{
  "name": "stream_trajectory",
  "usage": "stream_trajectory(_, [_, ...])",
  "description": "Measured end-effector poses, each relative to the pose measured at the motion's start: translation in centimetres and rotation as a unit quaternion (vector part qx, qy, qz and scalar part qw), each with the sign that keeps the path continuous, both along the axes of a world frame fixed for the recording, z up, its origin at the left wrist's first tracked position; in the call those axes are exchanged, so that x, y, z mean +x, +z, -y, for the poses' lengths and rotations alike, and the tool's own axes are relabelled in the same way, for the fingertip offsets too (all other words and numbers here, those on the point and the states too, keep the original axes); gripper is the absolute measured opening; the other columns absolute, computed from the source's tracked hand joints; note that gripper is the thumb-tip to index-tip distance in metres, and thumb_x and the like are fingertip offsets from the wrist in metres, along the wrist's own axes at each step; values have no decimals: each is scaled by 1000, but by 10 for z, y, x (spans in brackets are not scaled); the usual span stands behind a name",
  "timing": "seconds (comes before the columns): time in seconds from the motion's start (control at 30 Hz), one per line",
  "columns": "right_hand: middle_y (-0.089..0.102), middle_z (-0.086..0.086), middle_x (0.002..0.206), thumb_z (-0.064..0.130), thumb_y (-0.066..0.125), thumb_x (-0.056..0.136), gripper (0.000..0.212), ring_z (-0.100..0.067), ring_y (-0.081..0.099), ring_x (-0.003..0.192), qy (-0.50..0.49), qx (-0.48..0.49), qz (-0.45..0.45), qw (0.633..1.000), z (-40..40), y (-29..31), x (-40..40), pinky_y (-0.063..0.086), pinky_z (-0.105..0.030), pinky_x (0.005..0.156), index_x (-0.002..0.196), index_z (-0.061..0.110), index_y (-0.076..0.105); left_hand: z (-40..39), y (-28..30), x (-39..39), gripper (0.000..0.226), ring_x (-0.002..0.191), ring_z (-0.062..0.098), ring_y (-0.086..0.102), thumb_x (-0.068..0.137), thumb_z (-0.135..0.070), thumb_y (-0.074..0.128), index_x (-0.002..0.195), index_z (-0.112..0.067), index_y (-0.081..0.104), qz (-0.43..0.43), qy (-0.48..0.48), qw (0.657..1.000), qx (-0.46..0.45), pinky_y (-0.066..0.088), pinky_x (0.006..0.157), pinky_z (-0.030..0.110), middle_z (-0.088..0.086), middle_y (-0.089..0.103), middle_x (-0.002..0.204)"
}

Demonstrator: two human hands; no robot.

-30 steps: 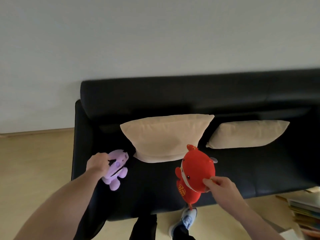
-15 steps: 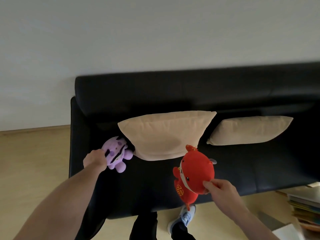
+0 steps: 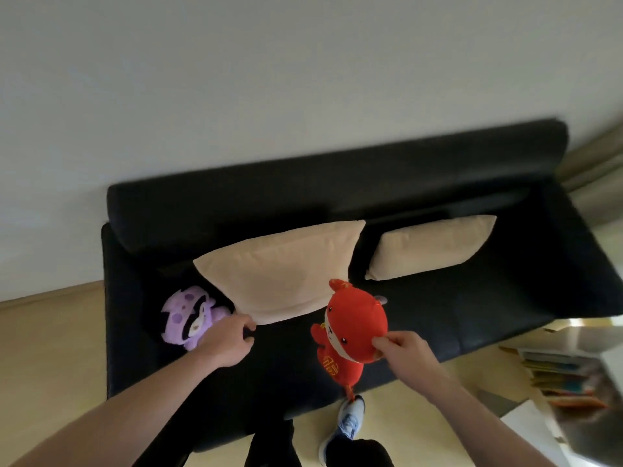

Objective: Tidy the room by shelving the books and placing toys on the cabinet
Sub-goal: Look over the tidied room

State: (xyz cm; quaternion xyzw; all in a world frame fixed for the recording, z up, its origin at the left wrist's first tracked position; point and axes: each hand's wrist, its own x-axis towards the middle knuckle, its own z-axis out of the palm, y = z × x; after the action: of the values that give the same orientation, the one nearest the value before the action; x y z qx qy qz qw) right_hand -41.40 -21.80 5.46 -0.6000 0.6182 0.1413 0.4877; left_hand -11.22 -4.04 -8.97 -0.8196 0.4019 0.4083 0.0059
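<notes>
Red plush toy (image 3: 354,328) was held off the seat by the right hand (image 3: 404,348). It was pinched at the side of its head between thumb and curled fingers (image 3: 384,339), and its body hung down below and to the left of them. Such a small pinch on soft cloth was judged weak, so more of the fingers should be closed round the head or the body before the toy was carried.

The fingers (image 3: 247,327) of the left hand (image 3: 229,342) were seen curled, just below the lower corner of the beige pillow (image 3: 286,278). The purple plush toy (image 3: 188,318) lay on the seat, close against the back of this hand on the side away from the fingertips. Whether it was gripped, or only touched, could not be told. If it was not gripped, the fingers should be opened and brought over the toy's middle, and the pillow should not be caught with it.

Farther out from both hands, the black sofa (image 3: 438,197) carried a second pillow (image 3: 431,251), well beyond the right fingers. A stack of books (image 3: 556,372) was seen low at the right, blurred, outside the right wrist. The cabinet was not shown, so the way to it could not be judged. A shoe (image 3: 350,419) stood under the red toy, and the steps should be watched.
</notes>
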Motion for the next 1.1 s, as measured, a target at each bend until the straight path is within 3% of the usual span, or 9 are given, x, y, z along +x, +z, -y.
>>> stream_trajectory(0.13, [62,8,55,35,58,97,33,3,48,46,-8,-23,3,1000,11,26,-44,40,-20,58,80,16,78,70,70,-74,54,111,10,62,96,-31,69,144,-34,46,-47,-82,985,-145,52,98,29,-13,48,145])
stream_trajectory(0.27, [57,7,56,30,61,92,31,1,47,47,-25,-49,13,998,21,40,-91,40,-20,55,77,7,74,135,136,-138,85,141,9,40,88,-27,79,155,-38,26,-78,-219,940,-250,42,114,29,-17,27,158])
stream_trajectory(0.43, [49,3,60,31,60,87,33,-8,44,56,-21,-72,36,997,41,61,-155,39,-30,61,70,3,61,201,175,-211,101,147,17,33,81,-45,83,158,-36,20,-43,-409,884,-222,34,121,41,-11,31,160])
stream_trajectory(0.6, [68,-16,86,42,57,84,40,-13,60,72,-36,-71,84,993,65,75,-245,56,-44,79,87,5,69,245,180,-298,134,146,15,37,63,-69,88,163,-39,5,-61,-457,877,-134,29,123,45,-11,35,160])
stream_trajectory(0.73, [70,-5,86,40,59,91,29,-14,65,80,-79,-83,98,989,91,81,-323,56,-44,82,85,16,74,271,179,-374,130,142,7,40,55,-75,88,159,-40,19,-93,-436,884,-141,36,121,40,-21,28,156])
stream_trajectory(0.83, [74,0,97,42,59,94,26,-20,70,94,-124,-90,111,982,113,88,-373,57,-39,86,88,26,78,290,179,-429,100,121,-2,54,53,-76,87,138,-50,40,-117,-383,901,-167,50,109,39,-30,48,135])
stream_trajectory(0.97, [72,4,94,45,54,101,29,-11,69,87,-143,-108,120,976,139,95,-427,53,-27,75,92,26,75,318,184,-484,76,104,-1,62,56,-68,87,121,-50,52,-103,-348,908,-208,58,93,34,-26,58,117])
stream_trajectory(1.1, [70,2,87,49,54,100,33,-9,67,72,-162,-124,100,974,160,93,-473,54,-25,65,95,20,70,353,193,-529,80,109,3,59,55,-61,88,125,-41,55,-84,-328,908,-246,54,94,28,-23,52,120])
